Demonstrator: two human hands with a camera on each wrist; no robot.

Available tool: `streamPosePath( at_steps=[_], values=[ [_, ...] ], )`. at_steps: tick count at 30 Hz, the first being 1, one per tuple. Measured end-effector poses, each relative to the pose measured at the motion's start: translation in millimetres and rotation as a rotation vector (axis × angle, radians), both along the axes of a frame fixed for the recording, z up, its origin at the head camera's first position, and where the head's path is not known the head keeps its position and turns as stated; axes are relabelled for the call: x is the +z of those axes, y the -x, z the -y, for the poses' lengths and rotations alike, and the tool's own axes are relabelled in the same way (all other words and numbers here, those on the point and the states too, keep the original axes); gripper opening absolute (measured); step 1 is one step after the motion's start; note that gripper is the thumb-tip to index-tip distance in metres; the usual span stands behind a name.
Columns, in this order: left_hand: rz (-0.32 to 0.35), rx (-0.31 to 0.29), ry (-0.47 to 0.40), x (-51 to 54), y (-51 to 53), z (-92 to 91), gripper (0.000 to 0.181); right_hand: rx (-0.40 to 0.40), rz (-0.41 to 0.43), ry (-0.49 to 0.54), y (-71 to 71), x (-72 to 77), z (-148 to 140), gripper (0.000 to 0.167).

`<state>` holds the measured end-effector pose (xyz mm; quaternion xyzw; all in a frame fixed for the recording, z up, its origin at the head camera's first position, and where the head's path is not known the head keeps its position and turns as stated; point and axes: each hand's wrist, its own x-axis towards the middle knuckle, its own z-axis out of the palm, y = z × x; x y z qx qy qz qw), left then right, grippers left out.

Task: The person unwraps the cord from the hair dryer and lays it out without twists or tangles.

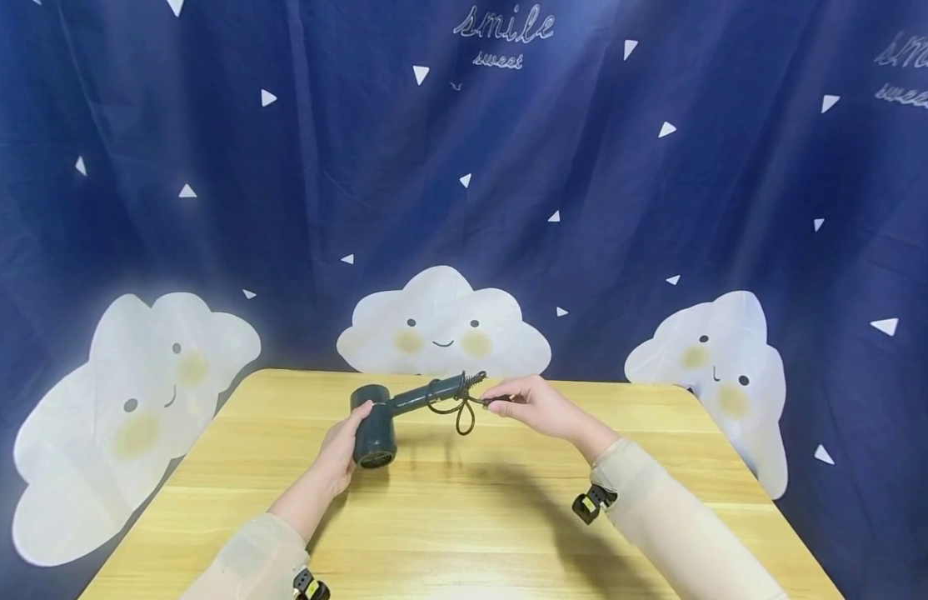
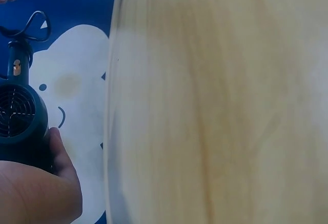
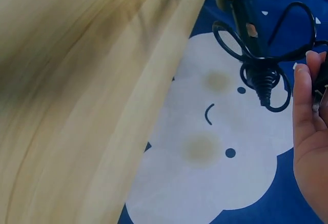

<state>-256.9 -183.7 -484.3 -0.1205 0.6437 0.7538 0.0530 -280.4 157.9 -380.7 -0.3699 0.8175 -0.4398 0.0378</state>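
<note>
A dark green hair dryer (image 1: 376,435) is held up over the table, its handle pointing right. My left hand (image 1: 338,450) grips its barrel, thumb along the near side; the left wrist view shows the round grille (image 2: 15,112) at the barrel's end. The black cord (image 1: 466,417) is looped and wound about the handle's end, as the right wrist view also shows at the ribbed cord sleeve (image 3: 262,83). To the right, my right hand (image 1: 542,406) pinches the cord's plug end (image 1: 500,401), which its fingers partly hide.
Below lies a light wooden table (image 1: 434,533), its far edge against a dark blue curtain (image 1: 464,167) printed with white clouds and triangles. A black wrist camera (image 1: 595,503) is strapped to the right sleeve, another (image 1: 311,586) to the left.
</note>
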Motion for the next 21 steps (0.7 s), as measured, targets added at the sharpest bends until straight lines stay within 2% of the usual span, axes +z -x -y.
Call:
streamPosePath(
  at_steps=[5, 13, 21],
  values=[
    [0.004, 0.004, -0.007, -0.2, 0.0, -0.3, 0.083, -0.002, -0.026, 0.001, 0.6, 3.7, 1.5, 0.021],
    [0.007, 0.018, -0.016, -2.8, 1.3, 0.5, 0.084, -0.014, -0.063, 0.024, -0.7, 17.8, 4.4, 0.023],
    [0.002, 0.009, -0.029, -4.0, 0.1, 0.5, 0.082, -0.057, -0.086, 0.026, -2.1, 28.0, 4.3, 0.023]
  ],
)
